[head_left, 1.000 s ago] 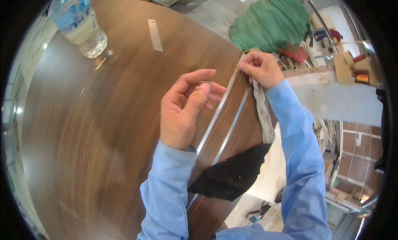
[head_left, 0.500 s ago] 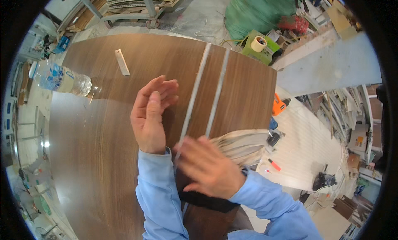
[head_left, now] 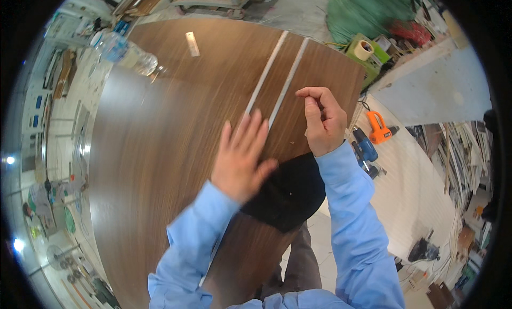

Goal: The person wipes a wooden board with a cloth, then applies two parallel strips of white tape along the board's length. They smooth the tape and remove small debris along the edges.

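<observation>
The left hand (head_left: 242, 159) lies flat on the brown wood-grain counter (head_left: 160, 149), fingers spread apart and palm down, gripping nothing; its fingertips touch the near ends of 2 pale strips (head_left: 277, 77) that run side by side along the counter toward its far edge. The right hand (head_left: 322, 119) hovers just beside the right strip, close to the counter's right edge, fingers curled in with thumb and forefinger pinched together; whether anything is caught between them cannot be told. Both sleeves are light blue. A black cloth (head_left: 288, 194) lies at the counter's near right edge, partly hanging over it, under the left wrist and against the right forearm. Near the far left corner a clear plastic water bottle (head_left: 125, 50) lies on its side, and a small pale flat piece (head_left: 192, 44) lies near the far edge, well apart from the hands. On the floor past the right edge lie an orange power tool (head_left: 380, 127) and a blue drill (head_left: 365, 146). Past the far right corner, a roll of tape (head_left: 364, 49) sits on a green box (head_left: 368, 61), beside a green bundle (head_left: 373, 10).
</observation>
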`<act>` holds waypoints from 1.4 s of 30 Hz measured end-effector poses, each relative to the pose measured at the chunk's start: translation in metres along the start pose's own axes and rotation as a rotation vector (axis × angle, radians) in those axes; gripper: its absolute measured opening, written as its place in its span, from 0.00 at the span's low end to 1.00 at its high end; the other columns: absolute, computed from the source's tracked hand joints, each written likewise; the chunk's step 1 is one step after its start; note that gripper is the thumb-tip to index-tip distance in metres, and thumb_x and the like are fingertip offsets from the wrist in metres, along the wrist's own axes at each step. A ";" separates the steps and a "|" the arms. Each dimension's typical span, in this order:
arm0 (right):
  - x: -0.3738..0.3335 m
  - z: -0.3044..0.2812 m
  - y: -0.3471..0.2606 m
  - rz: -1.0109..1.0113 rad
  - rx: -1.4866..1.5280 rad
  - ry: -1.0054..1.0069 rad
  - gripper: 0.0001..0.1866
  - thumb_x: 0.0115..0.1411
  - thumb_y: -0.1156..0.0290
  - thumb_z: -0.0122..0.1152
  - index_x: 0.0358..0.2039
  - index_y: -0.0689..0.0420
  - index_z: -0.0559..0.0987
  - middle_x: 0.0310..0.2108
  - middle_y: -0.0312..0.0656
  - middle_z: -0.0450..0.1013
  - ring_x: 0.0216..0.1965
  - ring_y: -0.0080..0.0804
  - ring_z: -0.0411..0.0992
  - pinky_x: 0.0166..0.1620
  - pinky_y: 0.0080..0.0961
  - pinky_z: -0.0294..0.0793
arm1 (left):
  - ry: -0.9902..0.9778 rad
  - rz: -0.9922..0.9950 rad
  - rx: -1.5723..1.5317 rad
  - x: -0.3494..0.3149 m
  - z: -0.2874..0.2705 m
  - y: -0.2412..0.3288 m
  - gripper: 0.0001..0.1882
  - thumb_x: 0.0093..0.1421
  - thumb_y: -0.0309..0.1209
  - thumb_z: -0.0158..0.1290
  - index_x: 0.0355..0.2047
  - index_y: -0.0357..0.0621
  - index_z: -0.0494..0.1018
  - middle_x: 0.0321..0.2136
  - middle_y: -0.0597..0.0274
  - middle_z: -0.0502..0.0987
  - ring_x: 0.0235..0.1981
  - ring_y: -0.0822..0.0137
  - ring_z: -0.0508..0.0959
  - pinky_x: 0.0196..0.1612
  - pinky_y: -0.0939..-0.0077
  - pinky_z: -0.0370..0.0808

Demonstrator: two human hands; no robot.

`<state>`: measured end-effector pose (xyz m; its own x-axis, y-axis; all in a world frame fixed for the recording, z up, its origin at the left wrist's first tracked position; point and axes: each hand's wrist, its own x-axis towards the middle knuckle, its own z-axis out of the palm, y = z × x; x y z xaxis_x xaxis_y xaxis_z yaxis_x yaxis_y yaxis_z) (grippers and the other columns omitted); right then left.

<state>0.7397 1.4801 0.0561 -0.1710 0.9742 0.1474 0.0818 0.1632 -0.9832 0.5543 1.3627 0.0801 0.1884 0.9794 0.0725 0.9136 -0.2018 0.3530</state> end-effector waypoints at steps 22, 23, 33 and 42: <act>-0.009 0.019 -0.029 -0.137 -0.742 -0.249 0.12 0.57 0.67 0.72 0.26 0.62 0.80 0.21 0.38 0.75 0.25 0.24 0.71 0.32 0.24 0.71 | 0.023 -0.119 -0.410 -0.119 0.024 0.106 0.31 0.58 0.36 0.61 0.63 0.48 0.71 0.70 0.59 0.62 0.73 0.54 0.55 0.73 0.45 0.45; -0.010 0.021 -0.028 -0.168 -0.757 -0.223 0.12 0.58 0.67 0.72 0.26 0.62 0.79 0.21 0.38 0.75 0.25 0.24 0.71 0.32 0.24 0.71 | 0.030 -0.115 -0.437 -0.121 0.024 0.105 0.31 0.57 0.36 0.61 0.62 0.47 0.72 0.70 0.59 0.62 0.73 0.54 0.55 0.73 0.45 0.46; 0.011 0.017 -0.043 0.044 -0.778 -0.533 0.16 0.60 0.64 0.72 0.23 0.62 0.79 0.17 0.36 0.73 0.21 0.20 0.70 0.27 0.23 0.69 | 0.172 -0.132 -0.706 -0.126 0.030 0.095 0.26 0.58 0.32 0.59 0.58 0.44 0.75 0.62 0.59 0.72 0.69 0.54 0.63 0.71 0.46 0.50; 0.040 0.021 -0.057 0.518 -0.683 -0.667 0.17 0.60 0.63 0.72 0.23 0.61 0.80 0.16 0.38 0.75 0.17 0.18 0.69 0.22 0.21 0.66 | 0.100 -0.118 -0.709 -0.124 0.026 0.093 0.25 0.58 0.32 0.59 0.57 0.44 0.75 0.62 0.61 0.72 0.70 0.56 0.63 0.72 0.48 0.51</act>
<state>0.7074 1.5063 0.1154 -0.4407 0.7024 -0.5590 0.7915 0.0102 -0.6111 0.6252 1.2221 0.0797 0.0384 0.9969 0.0694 0.4665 -0.0793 0.8810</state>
